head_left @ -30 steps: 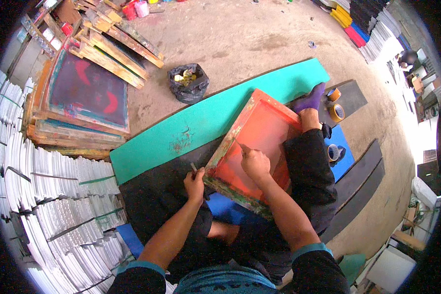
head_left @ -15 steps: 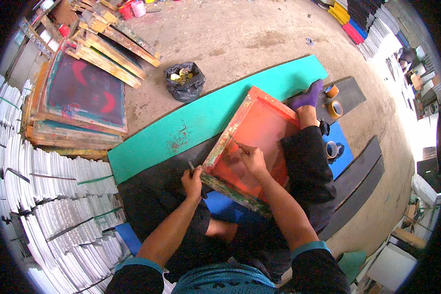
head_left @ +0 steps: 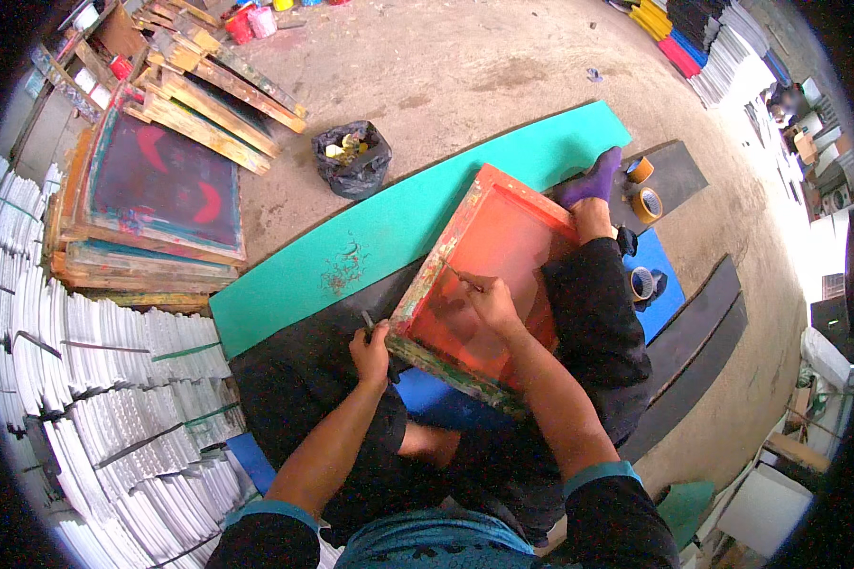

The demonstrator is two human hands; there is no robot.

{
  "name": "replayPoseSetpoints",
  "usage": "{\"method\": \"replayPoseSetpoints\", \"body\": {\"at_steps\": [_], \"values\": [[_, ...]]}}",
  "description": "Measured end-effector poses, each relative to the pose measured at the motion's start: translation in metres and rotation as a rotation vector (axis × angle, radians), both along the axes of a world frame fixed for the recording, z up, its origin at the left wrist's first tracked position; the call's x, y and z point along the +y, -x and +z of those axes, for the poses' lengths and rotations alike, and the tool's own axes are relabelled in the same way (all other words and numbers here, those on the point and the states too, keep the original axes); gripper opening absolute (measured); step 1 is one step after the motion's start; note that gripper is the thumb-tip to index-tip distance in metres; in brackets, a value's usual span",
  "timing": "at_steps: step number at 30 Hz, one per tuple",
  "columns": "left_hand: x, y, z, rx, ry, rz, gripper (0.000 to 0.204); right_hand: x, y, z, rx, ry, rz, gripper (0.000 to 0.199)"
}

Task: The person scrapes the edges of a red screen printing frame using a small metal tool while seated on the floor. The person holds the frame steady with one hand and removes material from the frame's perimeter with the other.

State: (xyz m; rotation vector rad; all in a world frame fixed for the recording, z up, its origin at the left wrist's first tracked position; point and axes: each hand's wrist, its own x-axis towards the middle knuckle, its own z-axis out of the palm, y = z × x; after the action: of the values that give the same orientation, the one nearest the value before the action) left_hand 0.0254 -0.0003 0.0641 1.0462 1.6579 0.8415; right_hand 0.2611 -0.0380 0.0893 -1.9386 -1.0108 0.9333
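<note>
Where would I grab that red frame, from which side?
Probably by the raised rim of the red frame, near its far corner, coming from the left over the green mat. That rim is free there; the person's leg covers part of the right side, and the left hand is at the near-left corner.

Frame (head_left: 505,237) right of left hand (head_left: 369,355)

A red frame (head_left: 436,262) lies aslant by the person's bent leg (head_left: 603,308). The left hand (head_left: 370,355) grips a small grey tool (head_left: 367,321) at the frame's near-left corner; the right hand (head_left: 493,302) is over its red panel (head_left: 508,228). Beyond the frame — a green mat (head_left: 285,283), then a black bag (head_left: 359,180); right of it, tape rolls (head_left: 644,169); far left, white stacks (head_left: 114,334).
</note>
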Motion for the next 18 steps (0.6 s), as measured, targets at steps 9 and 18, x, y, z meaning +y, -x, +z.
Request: {"method": "replayPoseSetpoints", "body": {"at_steps": [9, 18], "values": [[0.003, 0.006, -0.015, -0.033, 0.011, 0.005, 0.029, 0.013, -0.020, -0.013, 1.009, 0.329, -0.333, 0.016], [0.007, 0.010, -0.041, -0.191, 0.001, -0.025, 0.027, -0.014, 0.018, -0.017, -0.259, -0.076, -0.027, 0.028]]}}
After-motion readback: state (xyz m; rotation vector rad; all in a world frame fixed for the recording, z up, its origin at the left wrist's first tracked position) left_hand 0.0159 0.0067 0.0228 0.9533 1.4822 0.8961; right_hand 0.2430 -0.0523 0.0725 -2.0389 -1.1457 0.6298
